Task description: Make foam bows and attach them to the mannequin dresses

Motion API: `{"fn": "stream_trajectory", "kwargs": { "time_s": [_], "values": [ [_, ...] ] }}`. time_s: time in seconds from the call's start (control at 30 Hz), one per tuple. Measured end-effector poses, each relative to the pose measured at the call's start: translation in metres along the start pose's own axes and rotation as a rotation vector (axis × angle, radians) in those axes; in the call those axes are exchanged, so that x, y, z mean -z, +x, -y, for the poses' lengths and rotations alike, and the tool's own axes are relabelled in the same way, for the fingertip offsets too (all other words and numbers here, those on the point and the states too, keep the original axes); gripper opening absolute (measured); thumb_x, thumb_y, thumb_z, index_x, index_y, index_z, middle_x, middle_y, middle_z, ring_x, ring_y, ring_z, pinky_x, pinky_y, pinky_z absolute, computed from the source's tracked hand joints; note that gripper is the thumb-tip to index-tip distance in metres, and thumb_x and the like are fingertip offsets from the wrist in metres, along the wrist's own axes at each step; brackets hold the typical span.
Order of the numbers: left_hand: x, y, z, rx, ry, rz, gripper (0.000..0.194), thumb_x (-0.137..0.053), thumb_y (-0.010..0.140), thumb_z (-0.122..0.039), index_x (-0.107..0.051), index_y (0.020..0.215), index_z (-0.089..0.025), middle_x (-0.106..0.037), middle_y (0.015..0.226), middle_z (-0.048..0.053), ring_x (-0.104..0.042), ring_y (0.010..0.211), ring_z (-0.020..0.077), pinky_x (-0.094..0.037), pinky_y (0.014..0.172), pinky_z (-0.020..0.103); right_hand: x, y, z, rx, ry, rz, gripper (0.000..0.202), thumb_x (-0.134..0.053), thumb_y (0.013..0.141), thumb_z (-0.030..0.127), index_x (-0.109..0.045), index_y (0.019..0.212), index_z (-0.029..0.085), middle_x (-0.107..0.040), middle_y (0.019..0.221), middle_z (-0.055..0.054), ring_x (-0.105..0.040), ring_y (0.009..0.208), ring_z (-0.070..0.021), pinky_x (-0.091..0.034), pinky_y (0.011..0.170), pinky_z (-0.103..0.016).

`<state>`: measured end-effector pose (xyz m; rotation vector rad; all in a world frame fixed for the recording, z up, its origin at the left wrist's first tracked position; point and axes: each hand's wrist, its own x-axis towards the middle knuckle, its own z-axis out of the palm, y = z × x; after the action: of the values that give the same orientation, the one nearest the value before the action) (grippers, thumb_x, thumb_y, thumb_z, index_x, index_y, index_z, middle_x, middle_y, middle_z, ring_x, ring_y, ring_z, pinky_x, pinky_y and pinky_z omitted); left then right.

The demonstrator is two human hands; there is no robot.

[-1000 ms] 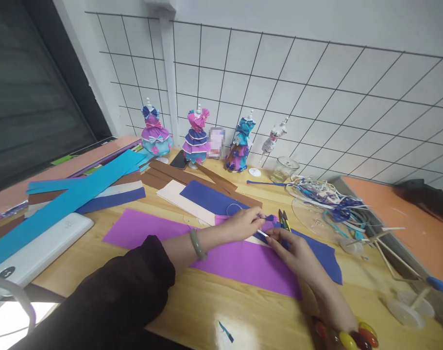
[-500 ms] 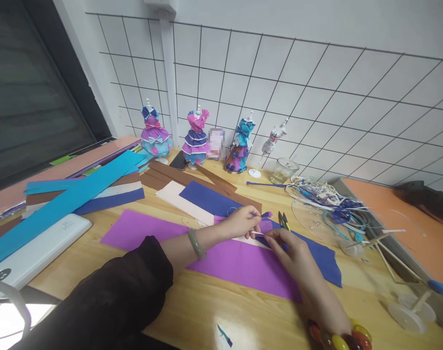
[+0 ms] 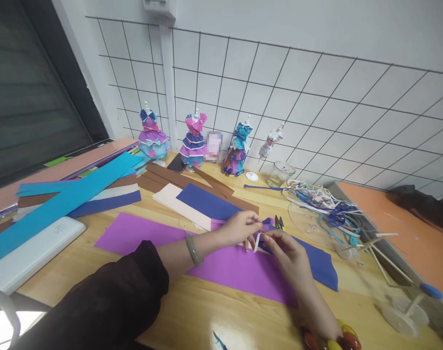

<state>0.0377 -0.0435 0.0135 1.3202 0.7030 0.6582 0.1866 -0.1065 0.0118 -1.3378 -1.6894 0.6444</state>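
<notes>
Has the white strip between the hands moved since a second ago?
Yes. Judged against the large purple sheet, the white strip has swung downward: it sloped toward the right hand; now its lower end points down toward the sheet.

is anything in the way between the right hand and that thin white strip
Nothing visible: the right hand pinches the upper end of the thin white strip directly. The left hand is close beside the strip, but not between them.
</notes>
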Motion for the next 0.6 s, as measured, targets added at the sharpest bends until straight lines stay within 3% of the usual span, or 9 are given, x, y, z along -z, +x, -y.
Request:
{"fn": "stream_trajectory", "kwargs": {
  "time_s": [0.13, 0.6],
  "values": [
    [-0.0040, -0.0004, 0.0017, -0.008, 0.028, -0.045, 0.024, -0.051, 0.076, -0.036, -0.048, 0.086, -0.015, -0.052, 0.049, -0.004, -0.051, 0.037, 0.0082, -0.041, 0.035, 0.017, -0.0031, 0.0017, -0.0008, -0.112, 0.179, -0.043, 0.023, -0.055, 0.076, 0.041, -0.059, 0.078, 0.018, -0.061, 0.071, -0.003, -0.056, 0.064, -0.0153, -0.047, 0.061, -0.029],
    [-0.0109, -0.0099, -0.0006, -0.156, 0.171, -0.156, 0.027, -0.051, 0.076, -0.034, -0.058, 0.092, -0.014, -0.058, 0.060, 0.001, -0.054, 0.049, 0.0094, -0.041, 0.040, 0.018, -0.0044, 0.0033, 0.0037, -0.192, 0.404, -0.109, 0.020, -0.063, 0.070, 0.038, -0.057, 0.071, 0.018, -0.056, 0.062, 0.001, -0.051, 0.057, -0.0117, -0.043, 0.057, -0.024]
  ]
}}
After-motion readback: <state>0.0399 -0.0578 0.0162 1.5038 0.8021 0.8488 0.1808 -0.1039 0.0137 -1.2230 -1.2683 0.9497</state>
